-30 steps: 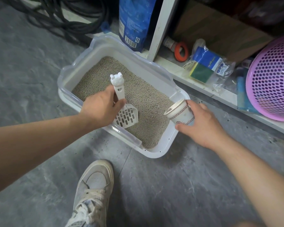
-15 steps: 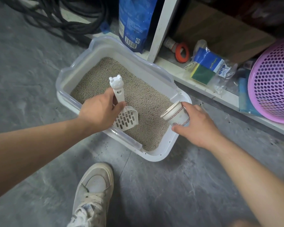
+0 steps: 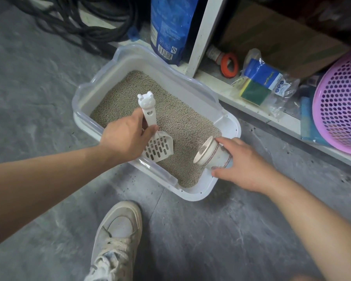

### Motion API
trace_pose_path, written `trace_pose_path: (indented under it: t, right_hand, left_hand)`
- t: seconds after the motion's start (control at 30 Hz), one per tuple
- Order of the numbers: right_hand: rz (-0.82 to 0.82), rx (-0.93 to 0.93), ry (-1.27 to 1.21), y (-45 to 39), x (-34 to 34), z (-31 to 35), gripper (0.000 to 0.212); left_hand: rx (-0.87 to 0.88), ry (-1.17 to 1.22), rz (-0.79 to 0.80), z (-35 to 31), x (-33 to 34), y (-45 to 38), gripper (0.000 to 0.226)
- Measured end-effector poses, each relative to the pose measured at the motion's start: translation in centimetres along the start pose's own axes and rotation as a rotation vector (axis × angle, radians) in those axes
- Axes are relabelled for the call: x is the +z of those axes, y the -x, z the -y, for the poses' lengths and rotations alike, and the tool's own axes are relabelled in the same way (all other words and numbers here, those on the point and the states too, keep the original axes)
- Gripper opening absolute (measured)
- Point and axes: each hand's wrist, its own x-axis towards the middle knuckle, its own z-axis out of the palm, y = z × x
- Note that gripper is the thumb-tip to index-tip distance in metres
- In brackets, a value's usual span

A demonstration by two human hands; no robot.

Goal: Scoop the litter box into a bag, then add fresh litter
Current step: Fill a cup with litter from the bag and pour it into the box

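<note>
Seemingly late on: the right hand (image 3: 245, 165) grips a tipped paper cup (image 3: 213, 154) pouring litter at the litter box's (image 3: 227, 126) five o'clock corner; the left hand (image 3: 126, 138) grips the scoop (image 3: 157, 148). No waste bag shows.

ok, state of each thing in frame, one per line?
litter box: on floor, filled with litter
scoop: gripped by left hand, blade over litter
paper cup: tipped sideways, held by right hand, mouth over box
blue bag: upright behind box
</note>
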Motion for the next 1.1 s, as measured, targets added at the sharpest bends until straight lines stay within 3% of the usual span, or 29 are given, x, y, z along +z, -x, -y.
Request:
trace_pose_path:
  t: [0.2,0.33,0.5,0.6,0.73,0.87,1.0,1.1]
  right_hand:
    - [-0.054,-0.024,-0.013,0.8,-0.6,-0.4,0.089]
    - [0.155,-0.082,-0.005,1.8,0.1,0.0,0.091]
    - [0.156,-0.082,0.006,1.8,-0.2,0.0,0.094]
    - [0.246,-0.08,0.054,2.4,0.0,0.3,0.095]
    - [0.169,-0.064,0.057,2.4,-0.2,0.3,0.093]
    - [0.256,-0.084,0.092,2.7,0.6,0.5,0.096]
    - [0.072,-0.05,0.038,2.4,-0.1,0.2,0.091]
    - [0.073,-0.045,0.039,2.2,-0.4,-0.3,0.091]
  left_hand:
    - [-0.006,-0.013,0.001,-0.1,-0.1,0.1,0.033]
    - [-0.008,-0.006,0.005,-0.3,-0.3,0.3,0.034]
    - [-0.017,-0.028,0.0,-0.4,-0.3,0.3,0.037]
    - [-0.013,-0.023,0.015,-0.2,-0.2,0.3,0.038]
    - [-0.005,-0.011,0.016,-0.4,-0.5,0.5,0.037]
    - [-0.009,-0.007,0.011,-0.5,-0.5,0.6,0.034]
    - [-0.013,-0.005,0.012,-0.5,-0.5,0.6,0.033]
    - [-0.001,0.0,0.007,-0.5,-0.6,0.6,0.033]
